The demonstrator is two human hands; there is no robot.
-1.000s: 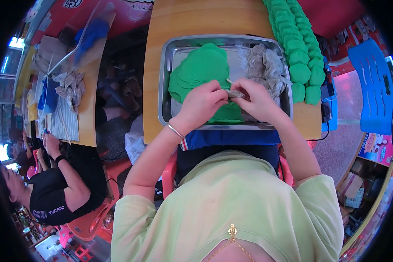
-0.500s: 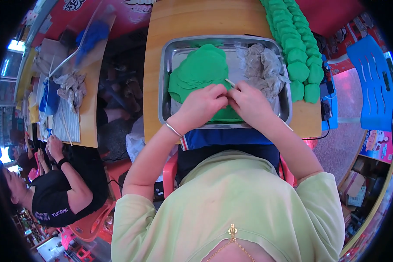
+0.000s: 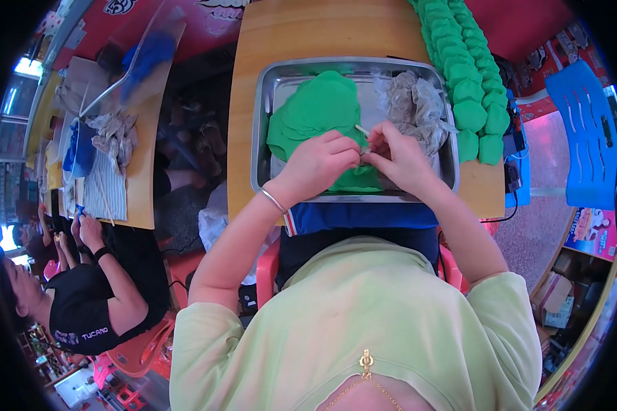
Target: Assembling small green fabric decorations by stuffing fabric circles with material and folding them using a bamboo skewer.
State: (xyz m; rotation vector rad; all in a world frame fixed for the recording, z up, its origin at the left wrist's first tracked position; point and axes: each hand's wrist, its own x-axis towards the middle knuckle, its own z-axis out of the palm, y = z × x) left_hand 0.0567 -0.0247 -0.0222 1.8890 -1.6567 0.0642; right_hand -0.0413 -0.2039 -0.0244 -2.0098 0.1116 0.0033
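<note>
A shallow metal tray (image 3: 257,130) lies before me on the wooden table. In it is a stack of thin, flat green rounds (image 3: 315,106). Over the near edge of the stack, my left hand (image 3: 325,164) has its fingers pinched on a small piece I cannot make out. My right hand (image 3: 401,161) is bent close beside it, thumb and forefinger at the same small piece. From under the right fingers pokes the tip of a thin pale stick (image 3: 361,129); the hand covers the rest. Crumpled translucent plastic (image 3: 415,103) fills the tray's right side.
Overlapping rows of green cup-shaped pieces (image 3: 468,89) run along the table's right edge. A blue chair (image 3: 583,130) stands farther right. At the left, a person in black (image 3: 96,294) works at another wooden table (image 3: 140,185). Blue cloth (image 3: 363,215) shows below the tray.
The right hand's fingers have opened a little and turned, and a small brownish bit now shows between the hands. The left hand has barely moved.
</note>
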